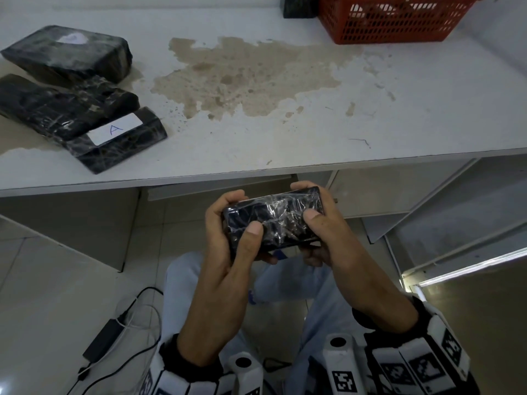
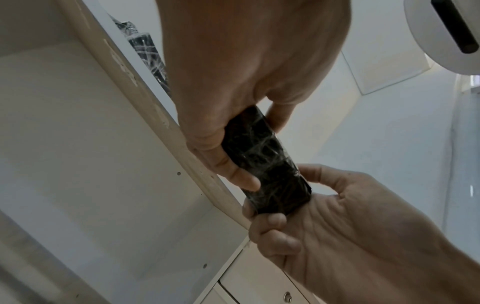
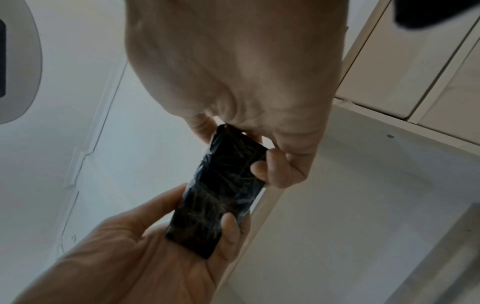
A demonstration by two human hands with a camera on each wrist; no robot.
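I hold a small black block (image 1: 273, 218) wrapped in crinkled clear film, just below the front edge of the white table (image 1: 256, 155) and above my lap. My left hand (image 1: 225, 223) grips its left end, with the thumb on the top face and the fingers curled round the far side. My right hand (image 1: 319, 220) grips the right end the same way. In the left wrist view the left hand (image 2: 233, 102) and right hand (image 2: 337, 236) clasp the block (image 2: 267, 164) at opposite ends. The right wrist view shows the block (image 3: 221, 195) between the right hand (image 3: 246, 82) and left hand (image 3: 130, 257).
Three larger black wrapped blocks lie at the table's left; the nearest (image 1: 114, 138) carries a white label marked "A". A red basket (image 1: 393, 18) and another dark block (image 1: 298, 7) stand at the back. A brown stain (image 1: 242, 78) marks the tabletop. A power adapter (image 1: 102, 340) with cables lies on the floor.
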